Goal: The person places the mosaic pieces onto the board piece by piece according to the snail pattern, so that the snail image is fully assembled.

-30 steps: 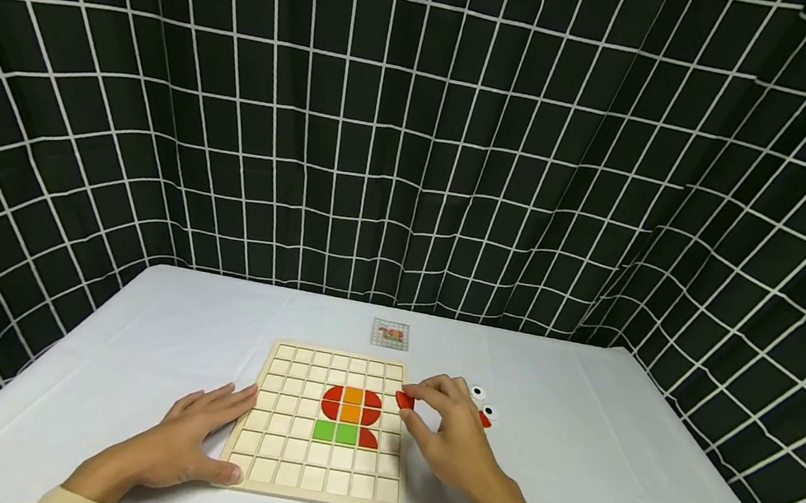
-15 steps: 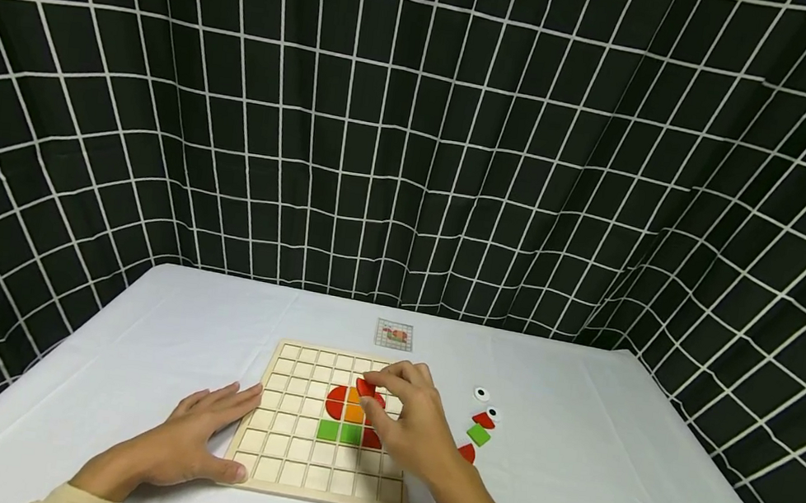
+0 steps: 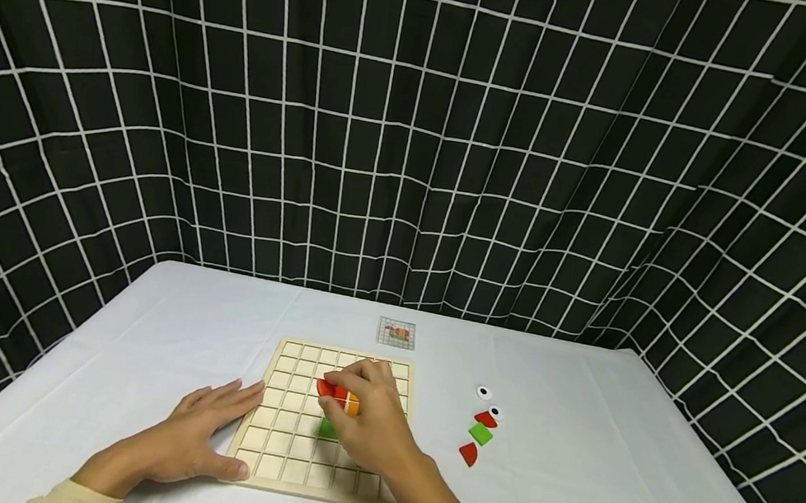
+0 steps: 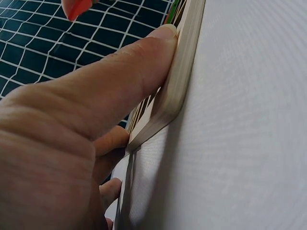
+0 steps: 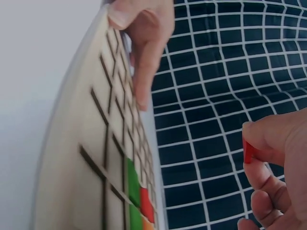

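Observation:
Thumb and fingertips of my right hand [image 3: 373, 414] pinch a red quarter-circle tile [image 5: 247, 149] above the wooden grid board [image 3: 276, 445]. In the right wrist view the tile shows edge-on, raised off the board. Beneath this hand lie tiles set in the grid: a green square tile [image 3: 328, 429] and an orange tile [image 3: 353, 403] partly show, and the rest are mostly hidden. My left hand [image 3: 191, 439] rests at the board's left side with fingers spread. Its thumb [image 4: 148, 52] presses on the frame near the front left corner.
Right of the board lie two round eye pieces [image 3: 483, 393], a green square tile [image 3: 481, 434] and two red tiles [image 3: 469, 454]. A small picture card [image 3: 396, 333] lies behind the board. A black curtain with white grid lines [image 3: 384, 158] stands behind the white table [image 3: 576, 437].
My right hand has carried the red tile leftward from the board's right edge, across the set tiles, to their left side. The loose tiles at right came into sight. My left hand stays in place.

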Action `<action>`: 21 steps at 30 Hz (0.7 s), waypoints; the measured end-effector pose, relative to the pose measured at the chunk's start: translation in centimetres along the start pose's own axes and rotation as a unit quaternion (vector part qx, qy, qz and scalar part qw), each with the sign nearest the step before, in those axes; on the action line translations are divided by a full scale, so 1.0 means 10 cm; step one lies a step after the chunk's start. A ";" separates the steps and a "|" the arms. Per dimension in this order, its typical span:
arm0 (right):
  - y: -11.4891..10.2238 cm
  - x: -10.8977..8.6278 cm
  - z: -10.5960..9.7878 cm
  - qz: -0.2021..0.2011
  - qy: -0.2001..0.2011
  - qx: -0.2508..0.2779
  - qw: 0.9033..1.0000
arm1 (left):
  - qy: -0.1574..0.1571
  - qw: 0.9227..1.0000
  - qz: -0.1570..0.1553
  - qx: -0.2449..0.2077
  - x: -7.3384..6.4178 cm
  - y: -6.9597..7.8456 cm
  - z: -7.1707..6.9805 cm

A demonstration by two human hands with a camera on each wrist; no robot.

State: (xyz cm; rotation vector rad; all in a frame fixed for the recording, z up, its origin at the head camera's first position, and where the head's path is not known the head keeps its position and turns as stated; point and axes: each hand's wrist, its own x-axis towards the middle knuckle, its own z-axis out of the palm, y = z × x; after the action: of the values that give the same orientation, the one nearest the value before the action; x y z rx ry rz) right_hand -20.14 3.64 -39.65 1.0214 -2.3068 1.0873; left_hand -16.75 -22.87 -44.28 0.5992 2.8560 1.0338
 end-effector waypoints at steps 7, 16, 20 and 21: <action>0.06 -0.03 0.16 0.007 -0.008 -0.021 1.000 | 0.007 1.000 0.020 0.000 0.00 -0.01 0.00; 0.18 -0.13 0.33 0.028 -0.057 -0.055 0.997 | -0.001 1.000 0.024 0.002 0.02 0.01 -0.03; 0.22 -0.14 0.38 0.014 -0.088 -0.088 0.992 | -0.001 1.000 0.009 0.006 0.01 -0.01 -0.03; 0.22 -0.15 0.39 0.012 -0.095 -0.097 0.991 | -0.001 1.000 0.006 0.006 0.01 -0.01 -0.02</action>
State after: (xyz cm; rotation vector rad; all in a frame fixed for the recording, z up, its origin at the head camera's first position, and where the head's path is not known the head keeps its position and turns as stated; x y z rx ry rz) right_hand -20.99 2.21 -44.03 1.0636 -2.5220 0.7845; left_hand -16.91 -23.08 -44.18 0.6181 2.8628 1.0179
